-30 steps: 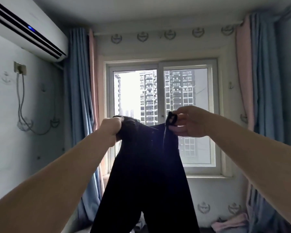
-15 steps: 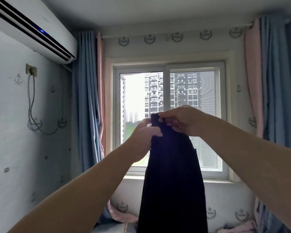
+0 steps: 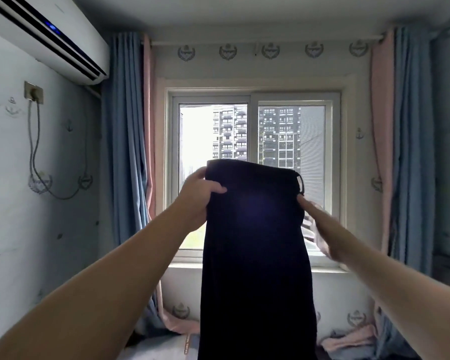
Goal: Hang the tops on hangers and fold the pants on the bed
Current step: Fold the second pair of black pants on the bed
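Head cam: black pants (image 3: 255, 242) held up at about chest height in front of the window (image 3: 205, 131), waistband on top, legs hanging straight down together as one dark panel, bottom out of frame. L hand (image 3: 198, 196) grips the top-left edge just under the waistband, thumb across the front of the fabric, other fingers behind it. R hand (image 3: 320, 227) is motion-blurred at the pants' right edge; fingers look stretched out, tips touching the fabric below a small loop (image 3: 299, 181) that sticks out at the top-right corner, no clear grip. Both forearms bare, reaching fwd. Blue and pink curtains (image 3: 125, 139) hang either side of the window. AC unit (image 3: 42, 35) is up on the left wall, w/ a socket (image 3: 33, 92) and a cable under it. Pink cloth (image 3: 348, 341) lies bunched low right, near the wall.
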{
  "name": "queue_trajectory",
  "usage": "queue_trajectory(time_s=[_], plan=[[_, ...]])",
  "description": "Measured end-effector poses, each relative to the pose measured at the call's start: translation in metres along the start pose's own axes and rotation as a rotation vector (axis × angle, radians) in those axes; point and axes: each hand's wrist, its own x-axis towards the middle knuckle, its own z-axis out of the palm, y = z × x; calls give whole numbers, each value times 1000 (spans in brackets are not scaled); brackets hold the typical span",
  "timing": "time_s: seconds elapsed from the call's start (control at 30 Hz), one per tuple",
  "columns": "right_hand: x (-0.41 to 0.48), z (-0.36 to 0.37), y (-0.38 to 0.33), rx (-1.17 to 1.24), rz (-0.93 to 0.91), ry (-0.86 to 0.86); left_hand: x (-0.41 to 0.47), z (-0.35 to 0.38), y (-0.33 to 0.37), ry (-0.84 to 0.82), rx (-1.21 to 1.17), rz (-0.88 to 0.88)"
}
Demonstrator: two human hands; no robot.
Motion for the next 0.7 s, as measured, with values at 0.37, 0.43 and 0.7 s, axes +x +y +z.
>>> queue_trajectory(time_s=[0.37, 0.43, 0.7], plan=[[1, 76, -18, 60, -53, 12, 24, -78, 21, 142, 259, 50], [1, 89, -34, -1, -95, 81, 21, -80, 34, 195, 346, 125], [-53, 109, -100, -132, -251, 162, -35, -74, 98, 275, 386, 248]])
